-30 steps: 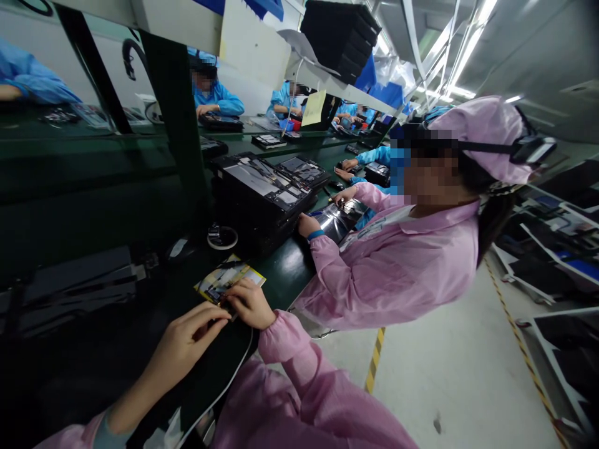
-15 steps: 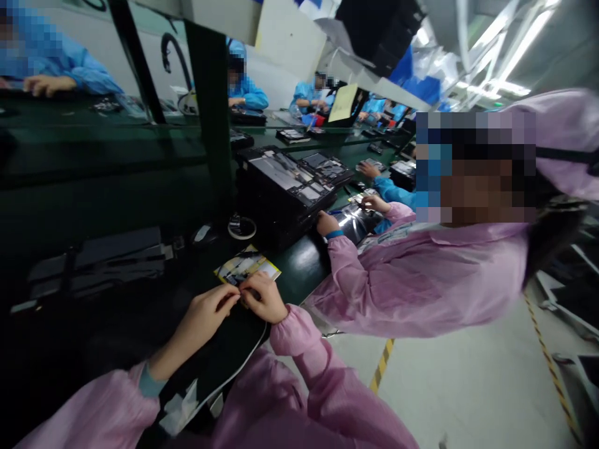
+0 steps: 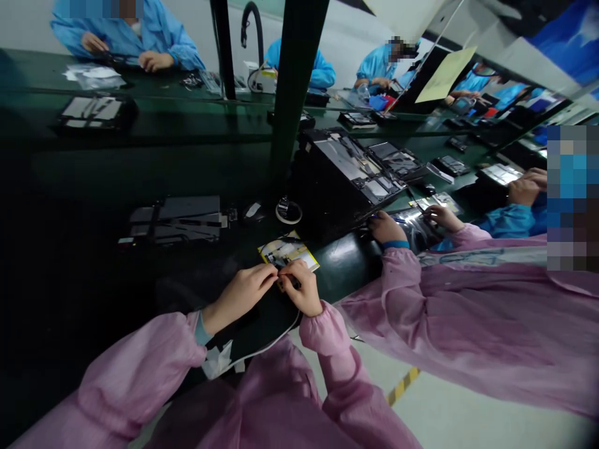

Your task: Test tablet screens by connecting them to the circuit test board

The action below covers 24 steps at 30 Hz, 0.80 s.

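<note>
My left hand (image 3: 241,290) and my right hand (image 3: 301,287) meet above the dark green workbench (image 3: 346,255). Their fingertips pinch a small dark item (image 3: 291,280), too small and too hidden by my fingers to name. Just beyond them, a yellow and white printed card (image 3: 286,249) lies on the bench, its near edge touching my right fingers. Pink sleeves cover both my arms, with a white scrap (image 3: 218,360) lying by my left cuff.
A stack of black framed devices (image 3: 349,171) stands beyond the card, next to a tape roll (image 3: 289,212) and dark flat panels (image 3: 175,219). A co-worker's hands in pink sleeves (image 3: 386,227) work on shiny film to my right. A green post (image 3: 294,81) rises behind.
My view has swung, turning the whole scene. My hands have drawn closer together, fingertips now meeting at the card's near edge. The co-worker's hands stay at the shiny film.
</note>
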Motion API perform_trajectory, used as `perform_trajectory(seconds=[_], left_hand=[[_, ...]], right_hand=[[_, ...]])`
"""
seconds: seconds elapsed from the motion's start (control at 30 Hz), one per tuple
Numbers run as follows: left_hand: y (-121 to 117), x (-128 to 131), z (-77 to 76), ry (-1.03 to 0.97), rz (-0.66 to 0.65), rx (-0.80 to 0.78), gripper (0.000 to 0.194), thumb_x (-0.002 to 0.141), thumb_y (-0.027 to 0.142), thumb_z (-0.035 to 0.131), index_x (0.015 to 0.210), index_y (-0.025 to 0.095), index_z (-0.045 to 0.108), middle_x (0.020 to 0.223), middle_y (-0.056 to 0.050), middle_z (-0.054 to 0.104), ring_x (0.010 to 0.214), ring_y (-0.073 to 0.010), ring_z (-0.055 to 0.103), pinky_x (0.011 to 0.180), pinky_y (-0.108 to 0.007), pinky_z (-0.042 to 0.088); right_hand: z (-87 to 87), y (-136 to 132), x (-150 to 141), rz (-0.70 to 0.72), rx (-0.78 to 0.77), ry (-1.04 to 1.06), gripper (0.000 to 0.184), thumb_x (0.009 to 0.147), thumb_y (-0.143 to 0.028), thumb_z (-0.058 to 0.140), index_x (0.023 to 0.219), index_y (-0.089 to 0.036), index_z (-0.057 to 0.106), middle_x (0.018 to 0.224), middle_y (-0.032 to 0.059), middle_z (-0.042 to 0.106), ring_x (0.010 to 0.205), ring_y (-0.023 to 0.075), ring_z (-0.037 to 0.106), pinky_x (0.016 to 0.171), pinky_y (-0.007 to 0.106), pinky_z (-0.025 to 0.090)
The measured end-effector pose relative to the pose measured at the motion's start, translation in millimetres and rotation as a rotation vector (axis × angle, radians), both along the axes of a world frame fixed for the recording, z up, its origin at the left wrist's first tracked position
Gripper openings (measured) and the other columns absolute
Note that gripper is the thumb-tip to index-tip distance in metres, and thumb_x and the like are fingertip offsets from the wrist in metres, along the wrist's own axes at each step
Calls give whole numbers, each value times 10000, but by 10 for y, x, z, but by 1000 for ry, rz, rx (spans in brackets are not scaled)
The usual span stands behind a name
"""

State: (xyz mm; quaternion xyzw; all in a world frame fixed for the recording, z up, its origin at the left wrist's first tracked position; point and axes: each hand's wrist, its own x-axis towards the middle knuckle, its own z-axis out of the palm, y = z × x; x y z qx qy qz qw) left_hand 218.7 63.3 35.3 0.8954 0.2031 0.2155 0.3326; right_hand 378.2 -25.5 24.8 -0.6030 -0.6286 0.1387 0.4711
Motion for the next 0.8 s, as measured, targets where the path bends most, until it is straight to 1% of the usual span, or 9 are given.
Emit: perform_trajectory(seconds=[0.13,0.47,0.6,0.8], left_hand=[[5,-7,0,8,-4,17,61,944,184,479,905,212,518,855,9,617,772,-135,617,698,-252,431],[3,-4,-2,5,-14,91,94,964,212,441,918,206,523,848,-4,608,770,-142,610,698,-264,435],[3,-8,3,7,-10,87,101,967,217,431,918,209,519,850,-5,611,773,-143,611,694,-263,435],[0,-10,30,11,7,66,125,968,214,414,914,209,527,842,-10,618,762,-145,612,687,-266,443]], right_hand=[[5,1,2,20,14,17,110,899,-214,530,834,-216,618,805,30,647,842,192,559,805,358,434],[-1,7,1,10,15,9,113,909,-225,531,840,-216,620,807,35,649,852,198,563,808,368,435],[15,1,-2,23,24,14,118,908,-225,536,841,-212,632,819,40,650,868,197,569,814,365,438],[20,-8,-2,15,-10,13,136,909,-239,528,836,-214,640,828,46,653,873,201,574,823,376,441]])
